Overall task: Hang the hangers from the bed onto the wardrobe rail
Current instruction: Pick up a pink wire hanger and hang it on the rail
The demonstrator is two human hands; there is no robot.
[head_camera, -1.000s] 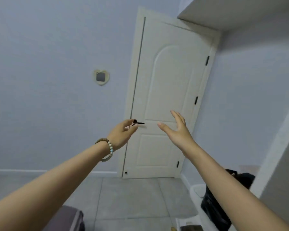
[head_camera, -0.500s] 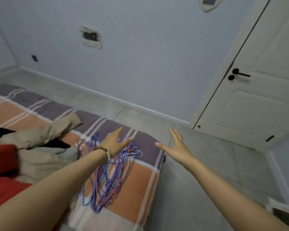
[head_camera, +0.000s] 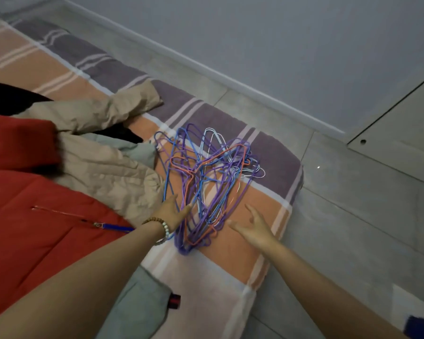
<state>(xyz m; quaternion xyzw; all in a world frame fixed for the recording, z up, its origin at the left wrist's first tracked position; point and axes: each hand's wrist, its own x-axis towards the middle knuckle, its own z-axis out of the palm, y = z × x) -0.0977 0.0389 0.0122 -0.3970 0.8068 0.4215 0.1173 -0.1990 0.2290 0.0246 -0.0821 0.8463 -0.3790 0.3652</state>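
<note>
A tangled pile of thin wire hangers [head_camera: 206, 182], purple, blue, pink and white, lies on the corner of the bed [head_camera: 274, 155], on its striped orange and purple cover. My left hand [head_camera: 173, 214], with a bead bracelet at the wrist, is at the pile's near left edge with fingers straight, touching or just over the wires. My right hand [head_camera: 253, 227] hovers spread open just right of the pile's near end and holds nothing. No wardrobe rail is in view.
A red jacket [head_camera: 22, 204] and a beige garment [head_camera: 101, 165] lie heaped on the bed to the left. Grey tiled floor [head_camera: 353, 204] runs right of the bed up to the wall's skirting. A white door's lower corner [head_camera: 402, 123] shows at the right.
My view swung from the door down to the bed. Both hands dropped toward the hanger pile, the left reaching its near left edge and the right coming beside it.
</note>
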